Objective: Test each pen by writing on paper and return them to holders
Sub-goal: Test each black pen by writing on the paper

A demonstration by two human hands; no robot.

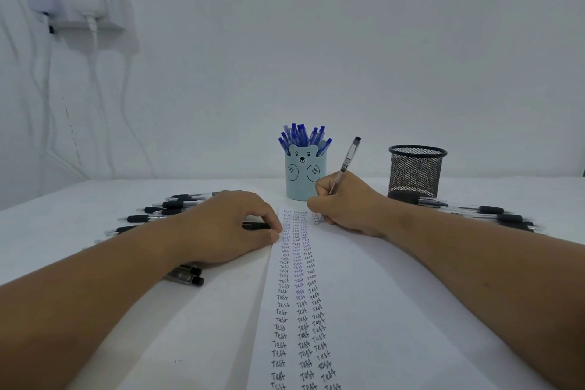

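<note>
My right hand (343, 203) grips a clear pen with a black cap end (346, 161), its tip down on the far part of the white paper (373, 294). Columns of the word "Test" run down the paper's left side. My left hand (228, 225) rests at the paper's left edge with its fingers curled over a black pen cap (254, 226). A light blue bear-faced holder (304, 176) stands behind the paper, full of blue pens (304, 136). To its right stands a black mesh holder (416, 171); I cannot see inside it.
Several black pens (164, 209) lie fanned on the white table left of my left hand, two more (186, 275) under my left wrist. More black pens (493, 214) lie right of the mesh holder. A wall socket shelf with cables (79, 3) hangs at the far left.
</note>
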